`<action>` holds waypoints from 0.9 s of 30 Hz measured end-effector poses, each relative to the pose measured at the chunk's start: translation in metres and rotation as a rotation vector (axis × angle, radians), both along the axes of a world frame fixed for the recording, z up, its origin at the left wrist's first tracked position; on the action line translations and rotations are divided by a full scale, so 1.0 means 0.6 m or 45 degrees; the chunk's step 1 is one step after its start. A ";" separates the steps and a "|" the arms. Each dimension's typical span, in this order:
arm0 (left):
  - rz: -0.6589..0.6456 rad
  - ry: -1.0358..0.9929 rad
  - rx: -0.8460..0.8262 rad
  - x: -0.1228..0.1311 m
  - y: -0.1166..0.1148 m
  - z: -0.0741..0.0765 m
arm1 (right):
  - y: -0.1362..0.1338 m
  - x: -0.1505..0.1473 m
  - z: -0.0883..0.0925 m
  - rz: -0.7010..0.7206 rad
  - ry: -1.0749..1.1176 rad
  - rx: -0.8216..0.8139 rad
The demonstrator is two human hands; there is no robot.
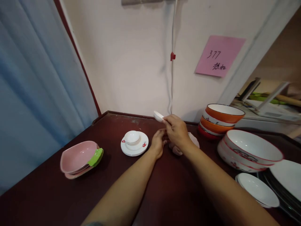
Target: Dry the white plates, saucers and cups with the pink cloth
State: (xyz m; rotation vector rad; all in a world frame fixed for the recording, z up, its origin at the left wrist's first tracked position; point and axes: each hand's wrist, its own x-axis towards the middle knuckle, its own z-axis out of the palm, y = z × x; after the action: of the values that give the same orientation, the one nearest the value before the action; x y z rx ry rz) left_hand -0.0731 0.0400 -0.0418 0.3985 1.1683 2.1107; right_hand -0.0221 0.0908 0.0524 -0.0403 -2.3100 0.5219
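My right hand (pixel 176 131) is closed on a small white dish (pixel 158 116), held tilted above the dark wooden table (pixel 77 194). Just below and left of it, my left hand (pixel 158 143) is curled with its fingers tucked under the right hand; what it holds is hidden. A pink cloth (pixel 194 139) lies on the table behind both hands. To the left stands a small white bowl (pixel 131 137) on a stack of flowered white saucers (pixel 134 147).
A pink dish stack with a green piece (pixel 80 158) sits at the left. Orange bowls (pixel 219 121), large patterned white bowls (pixel 249 150), white plates (pixel 257 189) and dark plates crowd the right. A wall with a pink note (pixel 219 56) and a cable stands behind; a blue curtain hangs left.
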 end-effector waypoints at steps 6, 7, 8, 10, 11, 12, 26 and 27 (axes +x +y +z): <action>-0.127 -0.079 0.224 0.006 -0.022 0.039 | 0.068 0.056 -0.053 -0.089 0.122 0.026; -0.156 -0.100 0.239 0.007 -0.022 0.041 | 0.066 0.058 -0.065 -0.065 0.077 0.056; -0.168 -0.127 0.233 0.007 -0.021 0.043 | 0.063 0.058 -0.076 -0.054 0.025 0.078; -0.167 -0.174 0.228 0.007 -0.019 0.044 | 0.055 0.057 -0.091 -0.064 -0.034 0.084; -0.160 -0.188 0.241 0.006 -0.018 0.044 | 0.051 0.057 -0.095 -0.069 -0.053 0.081; -0.158 -0.193 0.262 0.006 -0.018 0.045 | 0.048 0.057 -0.097 -0.073 -0.067 0.080; -0.043 -0.221 0.198 0.000 -0.018 0.052 | 0.129 0.105 -0.066 -0.744 -0.718 -0.062; -0.053 -0.212 0.196 0.000 -0.018 0.052 | 0.132 0.106 -0.072 -0.723 -0.769 -0.058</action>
State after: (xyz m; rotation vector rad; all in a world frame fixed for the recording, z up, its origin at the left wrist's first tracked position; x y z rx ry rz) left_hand -0.0730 0.0290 -0.0104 0.3069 0.8990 2.1590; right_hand 0.0415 0.1702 0.0089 -0.9613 -2.6878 0.2844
